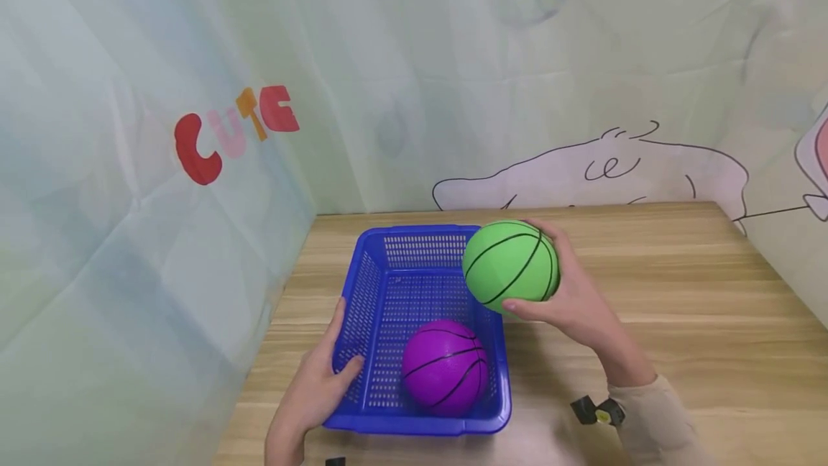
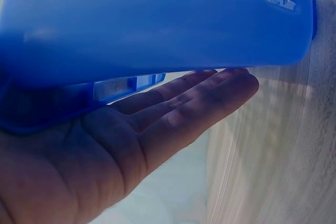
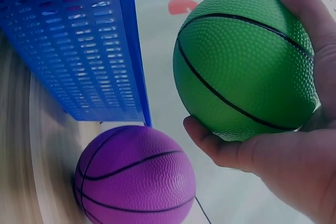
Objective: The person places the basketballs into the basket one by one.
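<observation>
A blue plastic basket [image 1: 414,424] with slotted walls sits on the table. My left hand [image 1: 317,383] holds its left side, the thumb over the rim and the fingers outside. The left wrist view shows those fingers [image 2: 178,124] nearly straight against the basket wall [image 2: 157,30]. A purple ball [image 1: 445,367] with black lines lies inside, at the near right. Above the right rim, my right hand [image 1: 576,300] grips a green ball [image 1: 511,265], thumb and fingers spread around it. In the right wrist view, another purple ball [image 3: 136,179] rests outside the basket; the head view does not show it.
The wood-grain table [image 1: 679,293] extends right of the basket. Printed cloth hangs at the back and left, with the letters CUTE [image 1: 278,108] on the left and a line-drawn animal [image 1: 601,171] behind the table.
</observation>
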The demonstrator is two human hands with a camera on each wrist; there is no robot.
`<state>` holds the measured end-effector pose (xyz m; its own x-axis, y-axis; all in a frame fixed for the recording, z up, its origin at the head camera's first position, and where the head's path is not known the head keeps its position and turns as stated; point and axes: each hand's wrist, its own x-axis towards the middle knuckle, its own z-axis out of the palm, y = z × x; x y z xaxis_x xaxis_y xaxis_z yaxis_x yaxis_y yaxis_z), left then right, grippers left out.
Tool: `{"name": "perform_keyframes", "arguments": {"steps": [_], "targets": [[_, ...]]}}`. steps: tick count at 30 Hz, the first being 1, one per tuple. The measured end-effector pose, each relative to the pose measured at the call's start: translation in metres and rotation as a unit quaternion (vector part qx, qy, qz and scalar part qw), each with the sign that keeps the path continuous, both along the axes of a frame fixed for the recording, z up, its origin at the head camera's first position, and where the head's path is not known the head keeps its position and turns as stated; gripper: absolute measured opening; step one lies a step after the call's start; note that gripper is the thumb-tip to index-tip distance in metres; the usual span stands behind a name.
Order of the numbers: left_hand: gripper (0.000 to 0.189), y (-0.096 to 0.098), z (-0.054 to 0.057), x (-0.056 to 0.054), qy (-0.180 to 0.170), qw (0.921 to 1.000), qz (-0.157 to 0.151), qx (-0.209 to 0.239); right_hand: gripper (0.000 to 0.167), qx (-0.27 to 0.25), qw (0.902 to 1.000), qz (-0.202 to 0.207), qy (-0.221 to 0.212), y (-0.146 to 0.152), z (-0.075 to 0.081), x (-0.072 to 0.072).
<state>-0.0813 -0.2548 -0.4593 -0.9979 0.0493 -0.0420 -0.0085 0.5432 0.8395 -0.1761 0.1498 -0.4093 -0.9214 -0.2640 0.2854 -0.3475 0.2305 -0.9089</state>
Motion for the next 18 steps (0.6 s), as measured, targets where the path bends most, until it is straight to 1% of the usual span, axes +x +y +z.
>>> {"name": "perform_keyframes", "arguments": {"steps": [4,11,18], "targets": [[0.096,0.000,-0.001,0.000,0.000,1.0000,-0.001,0.000,0.119,0.003,1.0000,0.003,0.000,-0.007,0.001,-0.004],[0.096,-0.001,-0.003,-0.001,0.007,1.0000,-0.002,-0.005,0.120,-0.010,0.9995,0.025,0.013,-0.017,0.005,-0.012],[0.097,-0.001,-0.002,-0.001,0.003,1.0000,-0.001,-0.005,0.120,-0.018,0.9987,0.046,0.013,-0.026,0.002,-0.016]]}}
